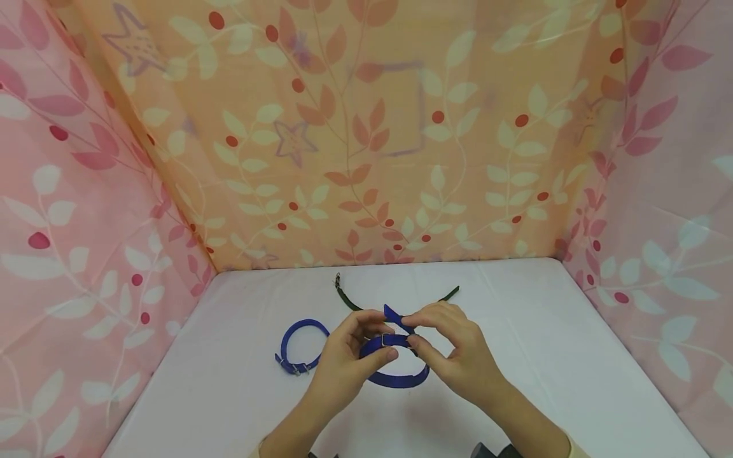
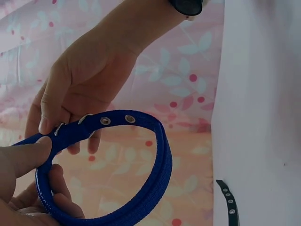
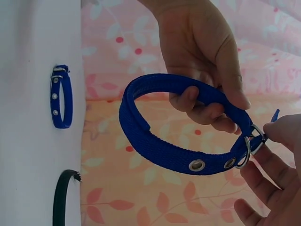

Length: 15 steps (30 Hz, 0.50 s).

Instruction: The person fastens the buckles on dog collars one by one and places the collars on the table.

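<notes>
A blue dog collar (image 1: 399, 381), bent into a loop, is held up in front of me by both hands. My left hand (image 1: 343, 356) grips its band, thumb on one side and fingers curled behind. My right hand (image 1: 464, 353) pinches the strap between thumb and fingers beside the metal buckle (image 3: 256, 139). The strap's pointed tip (image 1: 392, 314) sticks up between the hands, past the buckle. A metal D-ring (image 3: 245, 153) sits by the buckle, and metal eyelets (image 3: 197, 165) show along the band.
A second blue collar (image 1: 306, 322), fastened into a loop, lies on the white table (image 1: 200, 401) left of my hands. Behind them lies a dark green collar (image 1: 346, 299), unfastened and partly hidden. Patterned cloth walls (image 1: 366, 210) stand at the back and both sides.
</notes>
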Tool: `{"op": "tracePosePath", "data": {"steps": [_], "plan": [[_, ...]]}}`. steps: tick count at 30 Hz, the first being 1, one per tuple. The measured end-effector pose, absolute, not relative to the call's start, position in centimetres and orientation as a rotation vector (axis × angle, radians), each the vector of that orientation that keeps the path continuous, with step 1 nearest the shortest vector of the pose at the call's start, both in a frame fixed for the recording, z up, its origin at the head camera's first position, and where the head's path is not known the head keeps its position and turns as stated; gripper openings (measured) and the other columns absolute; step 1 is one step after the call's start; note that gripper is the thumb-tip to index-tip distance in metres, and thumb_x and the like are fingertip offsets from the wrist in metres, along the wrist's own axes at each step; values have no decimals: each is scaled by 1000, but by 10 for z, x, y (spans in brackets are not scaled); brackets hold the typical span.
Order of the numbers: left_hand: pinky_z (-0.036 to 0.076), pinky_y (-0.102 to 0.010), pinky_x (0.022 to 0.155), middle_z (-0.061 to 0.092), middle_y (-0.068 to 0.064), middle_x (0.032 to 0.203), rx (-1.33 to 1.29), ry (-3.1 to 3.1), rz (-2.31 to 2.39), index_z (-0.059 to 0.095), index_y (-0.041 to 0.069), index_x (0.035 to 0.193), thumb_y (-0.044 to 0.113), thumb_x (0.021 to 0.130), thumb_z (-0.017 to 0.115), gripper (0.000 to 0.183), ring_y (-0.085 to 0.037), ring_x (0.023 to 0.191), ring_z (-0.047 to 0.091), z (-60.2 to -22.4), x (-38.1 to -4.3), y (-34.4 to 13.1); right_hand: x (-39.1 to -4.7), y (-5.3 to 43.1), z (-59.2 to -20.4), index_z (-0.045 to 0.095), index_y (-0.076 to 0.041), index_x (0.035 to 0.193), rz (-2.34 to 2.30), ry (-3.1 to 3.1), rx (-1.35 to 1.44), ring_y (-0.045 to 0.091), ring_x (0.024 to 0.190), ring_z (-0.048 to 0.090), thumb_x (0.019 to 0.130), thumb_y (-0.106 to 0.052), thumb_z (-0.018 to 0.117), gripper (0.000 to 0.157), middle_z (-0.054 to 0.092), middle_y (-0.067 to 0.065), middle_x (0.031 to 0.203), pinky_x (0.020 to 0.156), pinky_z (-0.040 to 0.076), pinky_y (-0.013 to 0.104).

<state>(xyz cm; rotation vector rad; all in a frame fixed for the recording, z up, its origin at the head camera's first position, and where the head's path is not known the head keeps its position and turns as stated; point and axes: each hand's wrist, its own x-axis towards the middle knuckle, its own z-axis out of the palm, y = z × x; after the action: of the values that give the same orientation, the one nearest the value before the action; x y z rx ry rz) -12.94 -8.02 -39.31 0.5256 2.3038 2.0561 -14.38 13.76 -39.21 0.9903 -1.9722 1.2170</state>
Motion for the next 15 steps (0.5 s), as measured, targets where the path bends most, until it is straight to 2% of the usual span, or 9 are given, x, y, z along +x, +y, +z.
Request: {"op": "tracePosePath", "data": {"steps": [5, 15], "plan": [[52, -22, 100, 69, -4, 113, 490, 2305, 2074, 61, 13, 128, 19, 86, 84, 48, -21, 111, 65, -394, -130, -80, -145, 137, -392, 73, -18, 118, 1213, -1930, 987, 16, 102, 64, 79, 6, 80, 47, 73, -4, 106, 95, 46, 25], [58, -26, 90, 70, -7, 111, 436, 2269, 2082, 71, 18, 118, 23, 86, 85, 35, -24, 103, 68, -396, -133, -82, -147, 137, -392, 77, -16, 114, 1179, -1833, 974, 18, 97, 62, 76, 7, 77, 44, 73, 0, 100, 95, 42, 27]]}}
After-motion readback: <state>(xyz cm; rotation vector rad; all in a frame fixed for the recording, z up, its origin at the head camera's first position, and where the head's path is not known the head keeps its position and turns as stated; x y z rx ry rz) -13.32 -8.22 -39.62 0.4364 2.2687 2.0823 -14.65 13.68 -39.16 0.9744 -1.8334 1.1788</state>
